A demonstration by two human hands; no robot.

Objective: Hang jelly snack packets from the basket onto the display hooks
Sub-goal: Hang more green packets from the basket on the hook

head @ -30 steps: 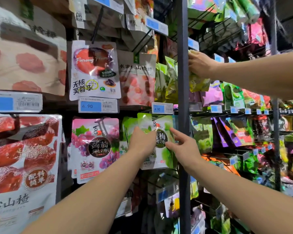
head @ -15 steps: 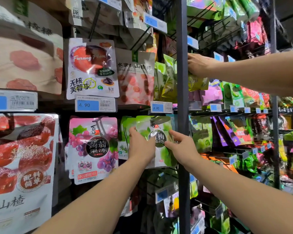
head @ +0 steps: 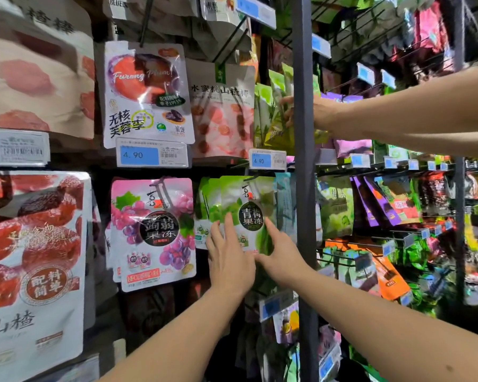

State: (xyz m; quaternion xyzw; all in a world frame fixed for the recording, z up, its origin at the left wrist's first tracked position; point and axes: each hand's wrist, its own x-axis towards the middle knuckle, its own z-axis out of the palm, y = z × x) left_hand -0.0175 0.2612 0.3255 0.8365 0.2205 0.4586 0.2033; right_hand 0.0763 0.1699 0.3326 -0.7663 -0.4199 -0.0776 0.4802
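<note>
Since the green plum jelly packet (head: 246,213) hangs at the front of its row in the centre of the frame, just under a 4.90 price tag (head: 267,160), the step in hand looks like settling a packet on its display hook rather than fetching one. The left hand (head: 229,260) rests on the packet's lower left face with its fingers straight and released, gripping nothing. The right hand (head: 280,256) touches the lower right corner, fingers likewise stretched out and pinching nothing that shows. The hook is hidden behind the packet's top and the tag, so I cannot tell whether the hole is fully threaded. A pink grape jelly packet (head: 152,230) hangs to the left, and a grey upright post (head: 304,188) stands just right of the hands. Another person's hand (head: 319,114) reaches among green packets at upper right. The basket is out of view. Next, I judge, both hands should draw off gently, without dragging the packet, and reach for another.
</note>
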